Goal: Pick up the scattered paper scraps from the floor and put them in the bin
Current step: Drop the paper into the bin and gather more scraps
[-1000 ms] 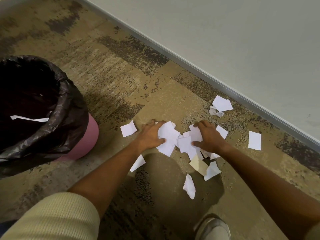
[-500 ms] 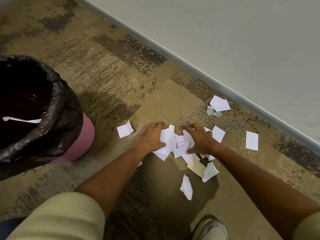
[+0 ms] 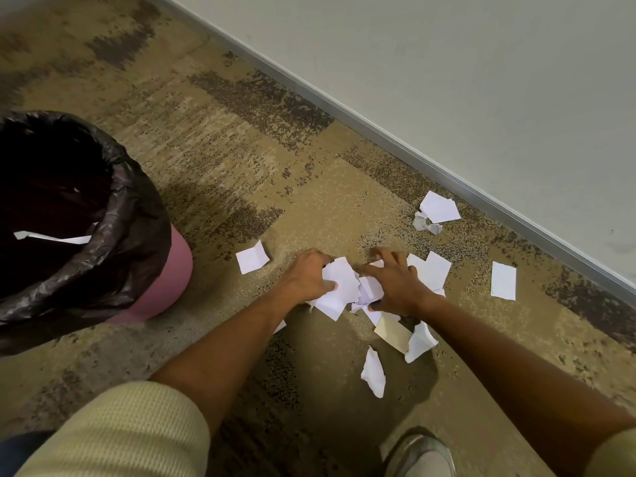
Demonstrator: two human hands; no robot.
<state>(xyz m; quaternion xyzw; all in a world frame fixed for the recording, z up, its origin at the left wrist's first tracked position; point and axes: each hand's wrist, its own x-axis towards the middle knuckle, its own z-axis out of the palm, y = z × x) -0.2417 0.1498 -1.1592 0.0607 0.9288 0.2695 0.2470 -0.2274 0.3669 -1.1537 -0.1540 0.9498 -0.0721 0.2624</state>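
Observation:
White paper scraps lie scattered on the mottled carpet. My left hand (image 3: 306,275) and my right hand (image 3: 397,284) press together on a bunched pile of scraps (image 3: 340,287) between them, fingers curled around the paper. Loose pieces lie around: one square scrap (image 3: 252,257) to the left, one (image 3: 503,281) to the right, a crumpled piece with a flat scrap (image 3: 435,213) near the wall, and several (image 3: 373,371) below my right hand, one of them beige. The pink bin (image 3: 161,290) with a black liner stands at the left, a paper strip (image 3: 51,237) inside it.
A grey wall with a metal skirting (image 3: 447,173) runs diagonally along the right. My shoe (image 3: 421,456) is at the bottom edge. Bare carpet stretches between the bin and the scraps.
My two hands have drawn closer together, bunching the scraps between them into a tighter pile. The loose scraps around have stayed in place.

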